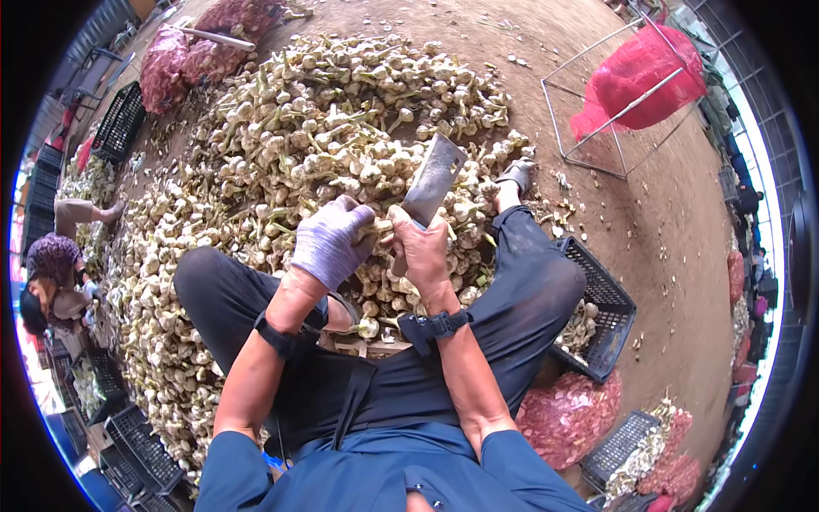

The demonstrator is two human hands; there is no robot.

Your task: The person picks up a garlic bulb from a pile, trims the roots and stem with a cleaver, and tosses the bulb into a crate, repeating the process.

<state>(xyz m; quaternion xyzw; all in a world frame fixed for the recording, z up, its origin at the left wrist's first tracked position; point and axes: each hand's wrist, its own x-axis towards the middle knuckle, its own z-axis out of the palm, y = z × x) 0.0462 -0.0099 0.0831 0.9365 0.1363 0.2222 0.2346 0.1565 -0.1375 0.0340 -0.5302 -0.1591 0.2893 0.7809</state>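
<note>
My left hand [334, 241], in a pale purple knit glove, is closed around a garlic bulb. Most of the bulb is hidden by the fingers, and its stem [380, 227] sticks out toward my right hand. My bare right hand [421, 247] grips a cleaver [433, 181] whose broad dark blade points up and away to the right. The stem end lies close by the right thumb; I cannot tell whether the blade touches it. Both hands are above a large heap of garlic bulbs [299, 145] with stems, between my bent knees.
At my right knee a black plastic crate [616, 316] holds some bulbs, with a full red mesh sack [573, 414] behind it. A metal frame [627, 171] with a red mesh bag [644, 81] stands far right. Another person [58, 277] works at the left beside stacked crates [145, 439].
</note>
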